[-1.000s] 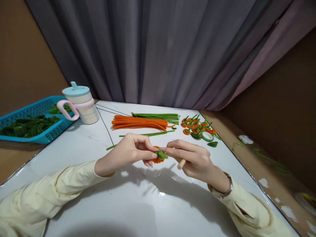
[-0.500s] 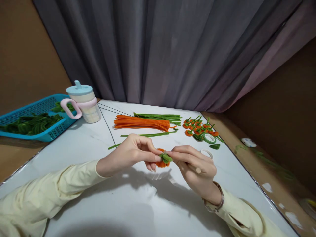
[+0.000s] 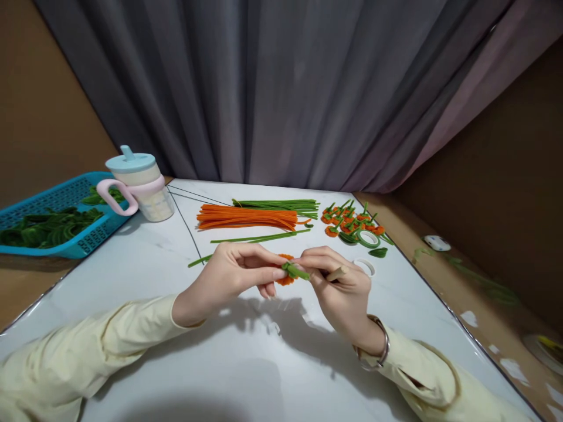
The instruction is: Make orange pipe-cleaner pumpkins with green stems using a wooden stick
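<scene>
My left hand [image 3: 233,275] and my right hand [image 3: 336,287] meet above the middle of the white table [image 3: 145,264]. Between their fingertips is a small orange pipe-cleaner flower [image 3: 285,275] with a green pipe-cleaner stem [image 3: 295,271] wound on it. The left fingers pinch the flower from the left. My right fingers pinch the green stem, and that hand also carries a thin wooden stick [image 3: 336,274] that juts out to the right. Both sleeves are pale yellow, and a bracelet sits on the right wrist.
Behind the hands lie orange pipe cleaners [image 3: 246,218], green pipe cleaners [image 3: 281,205], a pile of finished orange flowers [image 3: 349,223], a green tape roll [image 3: 368,238] and a white tape roll [image 3: 364,266]. A lidded cup with a pink handle [image 3: 141,186] and a blue basket [image 3: 26,211] of green pieces stand at the left.
The right hand has turned: the wooden stick that pointed down-left a second ago now points up-right. The flower has stayed between both hands, and the green stem now sticks out further right.
</scene>
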A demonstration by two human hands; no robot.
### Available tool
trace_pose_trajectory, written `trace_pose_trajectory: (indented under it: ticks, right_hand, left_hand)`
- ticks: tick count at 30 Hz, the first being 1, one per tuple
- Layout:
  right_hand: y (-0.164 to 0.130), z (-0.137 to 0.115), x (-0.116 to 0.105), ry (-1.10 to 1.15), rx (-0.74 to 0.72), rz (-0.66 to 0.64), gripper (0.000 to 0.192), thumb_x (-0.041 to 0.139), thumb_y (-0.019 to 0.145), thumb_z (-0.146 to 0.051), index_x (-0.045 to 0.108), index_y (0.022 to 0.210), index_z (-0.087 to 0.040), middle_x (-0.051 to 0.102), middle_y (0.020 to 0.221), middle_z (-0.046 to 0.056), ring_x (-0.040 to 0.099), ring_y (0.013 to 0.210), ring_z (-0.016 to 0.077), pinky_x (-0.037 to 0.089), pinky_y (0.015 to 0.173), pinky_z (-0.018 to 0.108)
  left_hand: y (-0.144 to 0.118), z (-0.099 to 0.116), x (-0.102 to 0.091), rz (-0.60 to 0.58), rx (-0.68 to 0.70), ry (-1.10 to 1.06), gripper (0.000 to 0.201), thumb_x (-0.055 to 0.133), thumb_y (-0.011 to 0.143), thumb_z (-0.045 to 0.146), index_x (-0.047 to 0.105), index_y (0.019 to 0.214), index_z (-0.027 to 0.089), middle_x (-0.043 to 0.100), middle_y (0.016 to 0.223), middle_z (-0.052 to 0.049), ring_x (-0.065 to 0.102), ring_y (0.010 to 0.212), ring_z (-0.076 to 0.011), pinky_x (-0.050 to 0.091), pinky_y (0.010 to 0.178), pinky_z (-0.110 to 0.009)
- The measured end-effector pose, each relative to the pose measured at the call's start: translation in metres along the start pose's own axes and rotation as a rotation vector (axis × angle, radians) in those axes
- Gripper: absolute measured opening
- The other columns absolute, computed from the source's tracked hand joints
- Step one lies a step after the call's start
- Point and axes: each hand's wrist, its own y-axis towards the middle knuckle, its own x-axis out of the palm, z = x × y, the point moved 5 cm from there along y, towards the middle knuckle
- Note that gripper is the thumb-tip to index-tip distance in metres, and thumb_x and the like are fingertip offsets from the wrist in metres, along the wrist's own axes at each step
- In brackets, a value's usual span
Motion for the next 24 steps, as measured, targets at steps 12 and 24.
trace_pose_trajectory:
  ticks: [12, 24]
  right_hand:
    - [-0.003, 0.002, 0.0, -0.06, -0.171, -0.027, 0.026, 0.049, 0.085, -0.003, 0.068, 0.088, -0.02, 0.064, 0.078, 0.004, 0.061, 0.07, 0.0143, 0.052, 0.058, 0.025]
    - [0.012, 0.007, 0.002, 0.139, 0.013, -0.184, 0.011, 0.061, 0.082, -0.01, 0.067, 0.075, -0.016, 0.063, 0.071, 0.003, 0.06, 0.066, 0.0136, 0.051, 0.058, 0.026]
  left_hand:
    - [-0.001, -0.004, 0.003, 0.049, 0.02, 0.025, 0.015, 0.072, 0.074, 0.021, 0.061, 0.072, 0.012, 0.068, 0.059, -0.001, 0.06, 0.044, -0.0104, 0.049, 0.045, -0.02]
    - [-0.001, -0.002, 0.001, -0.043, 0.001, 0.029, 0.015, 0.071, 0.074, 0.017, 0.06, 0.064, 0.012, 0.064, 0.049, 0.0, 0.059, 0.043, -0.0105, 0.048, 0.046, -0.02]
